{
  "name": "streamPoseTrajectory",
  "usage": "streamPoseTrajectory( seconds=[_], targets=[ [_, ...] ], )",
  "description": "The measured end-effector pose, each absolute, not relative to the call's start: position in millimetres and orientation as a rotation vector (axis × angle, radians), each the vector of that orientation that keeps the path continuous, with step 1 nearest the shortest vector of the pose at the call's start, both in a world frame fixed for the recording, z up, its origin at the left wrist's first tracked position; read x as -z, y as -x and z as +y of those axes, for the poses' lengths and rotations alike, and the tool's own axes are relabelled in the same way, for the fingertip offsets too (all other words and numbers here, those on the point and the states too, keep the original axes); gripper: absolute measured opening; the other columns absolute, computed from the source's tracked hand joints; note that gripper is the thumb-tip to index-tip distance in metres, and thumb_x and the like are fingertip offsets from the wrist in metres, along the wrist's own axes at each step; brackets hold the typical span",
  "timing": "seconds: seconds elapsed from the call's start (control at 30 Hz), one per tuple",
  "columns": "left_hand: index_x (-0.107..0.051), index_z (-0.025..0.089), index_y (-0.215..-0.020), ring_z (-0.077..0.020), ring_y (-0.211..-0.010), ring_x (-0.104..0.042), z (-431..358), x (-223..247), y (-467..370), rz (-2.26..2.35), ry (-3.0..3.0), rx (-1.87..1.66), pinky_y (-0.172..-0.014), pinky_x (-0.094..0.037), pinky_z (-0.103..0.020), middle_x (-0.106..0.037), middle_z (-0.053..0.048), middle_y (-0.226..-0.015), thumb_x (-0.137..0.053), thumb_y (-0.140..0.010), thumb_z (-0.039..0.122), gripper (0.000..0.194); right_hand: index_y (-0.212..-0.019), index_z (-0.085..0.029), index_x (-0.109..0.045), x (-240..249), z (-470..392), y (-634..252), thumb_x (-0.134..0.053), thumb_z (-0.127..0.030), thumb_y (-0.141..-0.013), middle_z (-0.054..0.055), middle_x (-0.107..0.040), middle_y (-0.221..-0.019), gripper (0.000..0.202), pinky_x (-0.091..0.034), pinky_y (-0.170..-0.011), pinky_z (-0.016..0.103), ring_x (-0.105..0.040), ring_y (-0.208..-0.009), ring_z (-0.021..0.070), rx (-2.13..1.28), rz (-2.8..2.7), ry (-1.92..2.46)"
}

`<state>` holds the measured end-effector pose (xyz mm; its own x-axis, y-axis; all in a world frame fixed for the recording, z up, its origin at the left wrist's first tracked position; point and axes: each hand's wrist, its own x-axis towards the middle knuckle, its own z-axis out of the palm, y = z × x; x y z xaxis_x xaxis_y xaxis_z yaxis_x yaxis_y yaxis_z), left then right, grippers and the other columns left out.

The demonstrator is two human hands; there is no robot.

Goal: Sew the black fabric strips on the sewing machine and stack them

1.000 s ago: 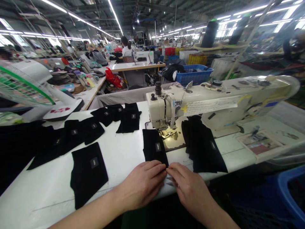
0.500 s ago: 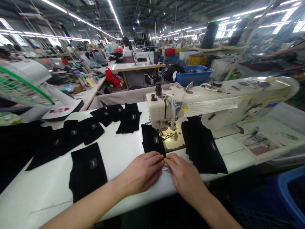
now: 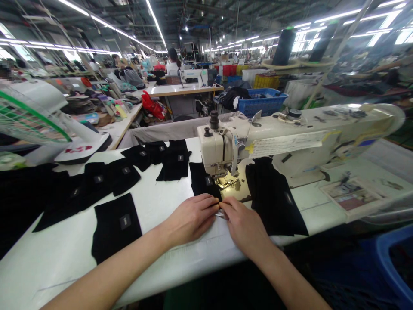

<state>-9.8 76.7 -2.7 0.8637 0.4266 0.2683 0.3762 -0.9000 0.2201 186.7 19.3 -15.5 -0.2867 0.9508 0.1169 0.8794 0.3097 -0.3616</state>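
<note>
A black fabric piece (image 3: 200, 180) with a small label lies at the presser foot of the sewing machine (image 3: 214, 148). At its near corner, my left hand (image 3: 192, 217) pinches the edge between thumb and fingers. My right hand (image 3: 243, 224) meets it there, fingertips closed on the same corner. Something thin and pale shows under the right fingers; I cannot make out what it is. To the right of the needle lies a stack of black fabric pieces (image 3: 274, 198). Another labelled black piece (image 3: 116, 228) rests on the table left of my left forearm.
More labelled black pieces (image 3: 174, 161) are spread over the left of the white table (image 3: 161, 200). A fan (image 3: 41, 116) stands at the far left. A blue basket (image 3: 263, 102) sits behind the machine, and another blue basket (image 3: 392, 262) is at lower right.
Both hands have moved a little forward, toward the machine. The black piece between them has slid forward with them, its label now closer to the presser foot.
</note>
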Motion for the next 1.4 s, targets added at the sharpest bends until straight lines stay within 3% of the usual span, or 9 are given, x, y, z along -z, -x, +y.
streamPoseTrajectory(
  seconds=[0.73,1.13,1.4],
  targets=[
    [-0.070,0.013,-0.116,-0.0251,-0.112,-0.063,122.8,8.7,11.8,0.676,-2.934,-0.529,-0.094,-0.058,-0.040,-0.069,-0.013,-0.120,-0.048,-0.098,0.020,0.028,-0.119,-0.019,-0.066,23.2,3.1,-186.3,-0.051,-0.008,-0.095,0.006,-0.067,-0.121,0.030,-0.052,-0.064,0.026,-0.069,-0.097,0.0195,-0.238,-2.239,1.627],
    [-0.070,0.014,-0.113,-0.0251,-0.111,-0.063,132.2,4.1,9.2,0.734,-2.911,-0.546,-0.095,-0.057,-0.041,-0.069,-0.013,-0.119,-0.046,-0.098,0.019,0.029,-0.111,-0.019,-0.066,25.2,-1.9,-187.3,-0.050,-0.003,-0.090,0.007,-0.067,-0.118,0.031,-0.051,-0.064,0.025,-0.069,-0.092,0.0193,-0.196,-2.210,1.563],
    [-0.065,0.013,-0.124,-0.0249,-0.116,-0.061,129.0,11.3,10.5,0.777,-2.901,-0.568,-0.100,-0.055,-0.043,-0.065,-0.014,-0.124,-0.044,-0.099,0.019,0.034,-0.113,-0.018,-0.066,29.1,-9.6,-186.7,-0.047,-0.002,-0.090,0.009,-0.068,-0.119,0.033,-0.053,-0.070,0.025,-0.069,-0.095,0.0194,-0.249,-2.226,1.564]
  ],
)
